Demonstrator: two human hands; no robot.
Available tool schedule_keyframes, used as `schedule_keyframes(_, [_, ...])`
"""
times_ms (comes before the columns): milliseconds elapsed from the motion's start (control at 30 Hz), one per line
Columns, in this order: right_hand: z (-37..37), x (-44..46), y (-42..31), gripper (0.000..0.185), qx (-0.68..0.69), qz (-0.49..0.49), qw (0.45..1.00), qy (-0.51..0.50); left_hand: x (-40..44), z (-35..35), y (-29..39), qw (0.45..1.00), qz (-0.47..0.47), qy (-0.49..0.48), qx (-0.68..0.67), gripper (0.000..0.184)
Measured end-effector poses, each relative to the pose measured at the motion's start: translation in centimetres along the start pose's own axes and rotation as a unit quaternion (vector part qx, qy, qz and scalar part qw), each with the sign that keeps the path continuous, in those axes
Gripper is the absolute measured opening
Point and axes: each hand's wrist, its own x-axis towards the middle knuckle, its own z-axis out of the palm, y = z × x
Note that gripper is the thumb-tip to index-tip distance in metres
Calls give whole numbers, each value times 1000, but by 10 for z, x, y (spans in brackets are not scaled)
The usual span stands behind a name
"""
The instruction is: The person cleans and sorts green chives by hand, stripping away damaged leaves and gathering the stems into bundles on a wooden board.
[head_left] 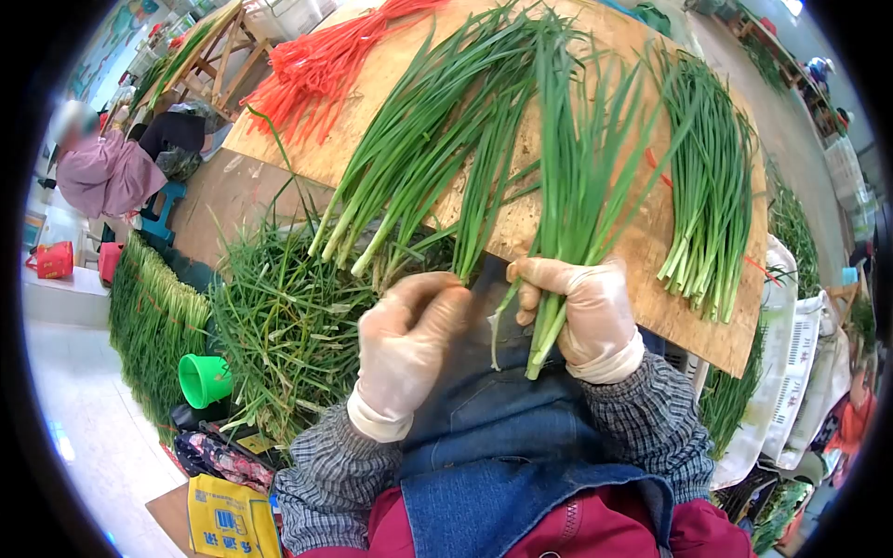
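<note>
Clock read flat on the view, centred on the right hand, 12 at the far side. Right hand (pixel 595 307): fingers closed around the pale lower stems of the held bunch (pixel 581 205), white ends poking out below the fist. Left hand (pixel 409 335), at 8 to 9 o'clock: thumb and index finger drawn close together at the base of a thin strand (pixel 488 191) of leaves; slightly blurred, cannot tell whether they grip it. Step, as judged: sorting stalks by hand. To do it well: right fingers firm but not crushing, stem ends kept level, left fingers working low on the stems where they are stiffest, pulling along their length so leaves do not snap. The pale stalk (pixel 496 339) trailing at 7 o'clock seems worth checking, since it hangs askew from the rest. Position: the held bunch lies over the near edge of the counter (pixel 642 270), between the loose pile (pixel 437 149) at 10 to 11 o'clock and the laid bunch (pixel 712 186) at 1 to 2. Orientation: long axis runs roughly 6:30 to 12:30, white ends towards the wearer, green tips fanned out towards 12 and 1.
</note>
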Motion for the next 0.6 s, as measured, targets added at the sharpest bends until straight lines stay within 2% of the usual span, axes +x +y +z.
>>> schedule_keyframes(67, [4,1,7,14,4,32,999,-29,-1,3,6,994,-40,-77,-60,29])
schedule_keyframes(100, [6,0,8,19,10,27,998,-48,-4,6,16,983,-70,-107,-133,23])
schedule_keyframes(167, [14,-4,6,22,26,18,998,-55,-9,-9,25,992,-93,-75,-26,16])
schedule_keyframes(200, [12,-3,5,22,25,20,998,-50,-15,-16,20,1000,2,3,-14,11])
schedule_keyframes(267, [9,2,2,20,23,28,998,-44,-27,-36,8,966,104,236,-10,11])
schedule_keyframes(300, [9,4,4,19,31,30,999,-26,-35,-67,-5,958,106,266,-5,12])
schedule_keyframes(333, [9,8,7,19,39,32,999,-6,-39,-86,-19,926,127,354,18,13])
schedule_keyframes(367, [7,11,12,18,47,35,998,15,-46,-114,-38,918,115,379,34,14])
schedule_keyframes(400, [5,13,16,20,43,40,998,23,-58,-143,-55,919,70,380,82,13])
schedule_keyframes(433, [4,15,21,20,54,46,997,23,-64,-155,-74,886,101,375,254,11])
schedule_keyframes(467, [3,16,25,20,65,51,996,23,-68,-163,-93,825,129,358,417,10])
schedule_keyframes(500, [3,16,28,20,75,56,995,22,-69,-167,-101,739,153,330,567,9])
schedule_keyframes(533, [4,15,27,21,74,63,995,20,-64,-146,-91,801,141,318,487,9])
schedule_keyframes(567, [4,13,25,21,71,70,995,17,-57,-125,-83,832,168,289,443,10])
schedule_keyframes(600, [4,12,23,21,65,77,995,12,-48,-100,-69,887,171,235,358,11])
